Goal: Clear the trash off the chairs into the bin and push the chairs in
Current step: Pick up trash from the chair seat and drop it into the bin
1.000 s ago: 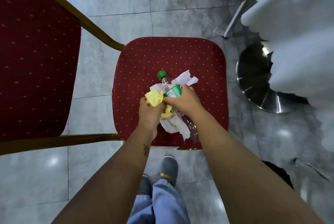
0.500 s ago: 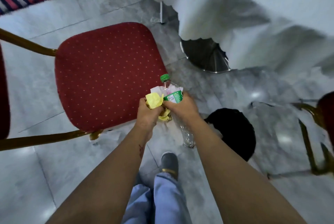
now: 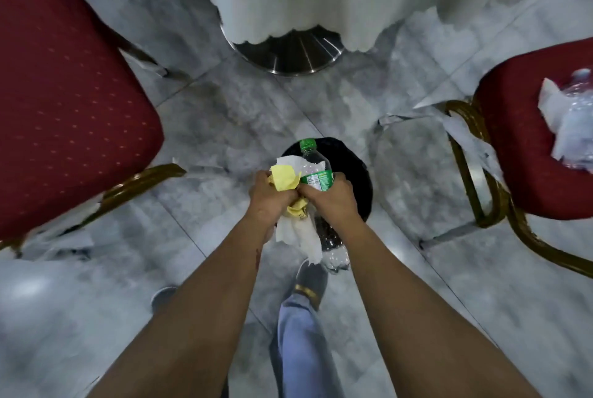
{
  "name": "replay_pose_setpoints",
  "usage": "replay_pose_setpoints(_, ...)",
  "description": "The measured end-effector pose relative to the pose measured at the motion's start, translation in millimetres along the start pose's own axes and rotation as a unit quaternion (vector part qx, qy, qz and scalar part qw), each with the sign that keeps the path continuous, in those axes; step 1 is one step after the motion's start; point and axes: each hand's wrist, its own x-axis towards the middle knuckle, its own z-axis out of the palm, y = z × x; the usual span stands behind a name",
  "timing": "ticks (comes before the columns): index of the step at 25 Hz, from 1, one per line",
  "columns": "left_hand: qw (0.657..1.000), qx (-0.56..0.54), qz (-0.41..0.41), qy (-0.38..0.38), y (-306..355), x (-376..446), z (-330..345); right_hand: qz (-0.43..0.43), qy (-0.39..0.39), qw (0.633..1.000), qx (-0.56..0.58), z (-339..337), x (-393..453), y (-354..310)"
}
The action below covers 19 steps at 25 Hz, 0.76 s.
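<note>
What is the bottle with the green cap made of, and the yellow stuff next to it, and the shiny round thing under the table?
The bottle looks like clear thin plastic: see-through, glossy, crinkled. The yellow wad seems to be soft paper, matte and crumpled, maybe a napkin. The table base looks like brushed metal, with bright streaks of reflected light.

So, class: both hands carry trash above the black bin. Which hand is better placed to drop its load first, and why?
Right. The right hand grips the bottle directly over the black bin. The left hand, clutching the yellow paper and white tissue, sits nearer the bin's left rim.
</note>
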Motion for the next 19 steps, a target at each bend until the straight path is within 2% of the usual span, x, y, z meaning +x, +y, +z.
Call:
replay_pose_setpoints(2, 1.000, 0.026, -0.009, 0.003, -23.9, 23.3, 32.8, 0.018, -0.005, 1.000, 0.015, -15.5, 15.5, 27.1)
replay_pose_setpoints(7, 0.998, 0.051, -0.025, 0.011, -13.6, 12.1, 72.4, 0.039, -0.010, 0.998, 0.054, -28.6, 47.2, 67.4)
replay_pose_setpoints(11, 0.998, 0.041, -0.038, 0.011, -12.8, 23.3, 78.0, 0.040, -0.063, 0.991, 0.111, -29.9, 66.0, 73.0)
replay_pose_setpoints(15, 0.997, 0.054, -0.051, -0.031, -7.7, 22.7, 74.4, 0.042, -0.081, 0.992, 0.090, -37.6, 58.7, 74.8)
replay_pose_setpoints(17, 0.992, 0.120, -0.023, -0.039, -0.2, 12.9, 72.2, 0.028, -0.079, 0.995, 0.045, -43.8, 47.0, 71.8)
replay_pose_setpoints(19, 0.955, 0.290, 0.038, -0.042, 6.5, 0.2, 70.5, -0.001, -0.059, 0.998, 0.000, -48.9, 36.5, 69.6)
